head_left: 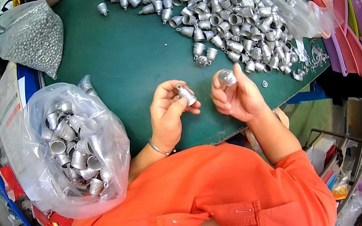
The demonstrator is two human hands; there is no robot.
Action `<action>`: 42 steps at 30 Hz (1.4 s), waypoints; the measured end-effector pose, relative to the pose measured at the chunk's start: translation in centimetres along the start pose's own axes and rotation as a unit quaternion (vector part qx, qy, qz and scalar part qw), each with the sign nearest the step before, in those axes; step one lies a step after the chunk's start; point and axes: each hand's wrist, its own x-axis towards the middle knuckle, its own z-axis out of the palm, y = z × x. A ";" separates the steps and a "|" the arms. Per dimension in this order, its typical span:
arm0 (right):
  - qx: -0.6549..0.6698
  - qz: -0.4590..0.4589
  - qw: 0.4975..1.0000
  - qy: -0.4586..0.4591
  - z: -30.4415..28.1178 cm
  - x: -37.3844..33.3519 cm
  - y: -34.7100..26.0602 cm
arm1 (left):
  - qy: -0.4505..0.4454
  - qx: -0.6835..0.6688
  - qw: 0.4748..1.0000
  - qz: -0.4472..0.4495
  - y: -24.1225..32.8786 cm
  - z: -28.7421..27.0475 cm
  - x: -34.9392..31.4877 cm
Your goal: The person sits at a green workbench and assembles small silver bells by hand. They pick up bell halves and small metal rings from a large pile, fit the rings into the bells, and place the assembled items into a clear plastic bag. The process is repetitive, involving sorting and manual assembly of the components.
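Observation:
Over the near edge of the green table (107, 44), my left hand (167, 122) holds a small silver bell (186, 95) between thumb and fingers. The bell tilts, with its ring at the upper left and its wider end at the lower right. A short gap to the right, my right hand (245, 97) pinches a second silver bell (226, 77), whose smooth rounded end faces up; the rest of it is hidden by the fingers. Beyond both hands, a large heap of loose silver bells (227, 14) spreads over the far and right part of the table.
An open clear bag (121, 171) of silver bells stands at my left. Behind it lies a bag (37, 41) of small silver beads. Small metal rings and hooks (318, 59) lie at the table's right edge, near empty plastic bags (292, 3) and pink and purple bins (356, 43).

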 end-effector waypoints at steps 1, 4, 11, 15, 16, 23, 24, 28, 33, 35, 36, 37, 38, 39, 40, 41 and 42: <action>0.063 0.045 0.997 -0.009 0.1 0.1 -0.2 | 0.008 0.005 1.000 0.004 0.0 0.0 0.0; 0.001 0.021 0.998 0.053 1.1 0.7 -0.6 | 0.015 0.007 1.000 0.018 0.0 -0.3 -0.1; -0.539 -0.634 0.493 0.254 0.6 1.3 -14.0 | 0.015 -0.005 0.999 0.032 0.1 0.1 -0.1; -0.727 -0.494 0.251 0.405 -6.6 -1.1 -22.5 | 0.000 -0.003 1.000 0.022 0.0 0.3 0.1; -0.726 -0.472 0.273 0.419 -7.1 -1.1 -22.2 | 0.004 -0.002 1.000 0.022 0.1 0.3 0.0; -0.752 -0.390 0.489 0.207 -1.0 2.3 -9.3 | 0.008 0.008 1.000 0.017 0.1 -0.3 -0.1; -0.768 -0.364 0.506 0.146 -0.5 2.9 -7.5 | 0.014 0.010 1.000 0.010 0.3 -0.2 -0.1; -0.872 -0.291 0.355 0.167 -0.6 5.0 -3.1 | 0.011 0.012 1.000 0.018 0.5 -0.2 0.0; -0.811 -0.278 0.492 0.153 -0.9 3.5 -2.1 | 0.011 0.010 1.000 0.019 0.5 0.0 -0.1; -0.700 -0.302 0.627 0.162 -1.2 2.9 -1.4 | 0.011 0.020 1.000 0.017 0.4 -0.1 0.0; -0.667 -0.318 0.657 0.148 -1.2 2.6 -1.2 | 0.011 0.026 0.999 0.017 0.5 -0.2 0.0; -0.632 -0.335 0.686 0.134 -1.2 2.4 -0.9 | 0.011 0.026 0.999 0.017 0.5 -0.2 0.0; -0.595 -0.350 0.714 0.121 -1.3 2.2 -0.7 | 0.011 0.026 0.999 0.018 0.4 -0.2 0.0; -0.556 -0.367 0.738 0.108 -1.3 2.1 -0.6 | 0.009 0.027 0.999 0.019 0.5 -0.2 0.0; -0.534 -0.367 0.757 0.082 -1.3 1.9 -0.7 | 0.011 0.029 0.999 0.019 0.5 -0.1 0.0; -0.501 -0.366 0.780 0.077 -1.1 1.8 -0.6 | 0.012 0.031 0.999 0.019 0.5 -0.1 0.0; -0.466 -0.365 0.802 0.073 -0.6 1.8 -0.6 | 0.013 0.032 0.999 0.018 0.5 -0.1 0.0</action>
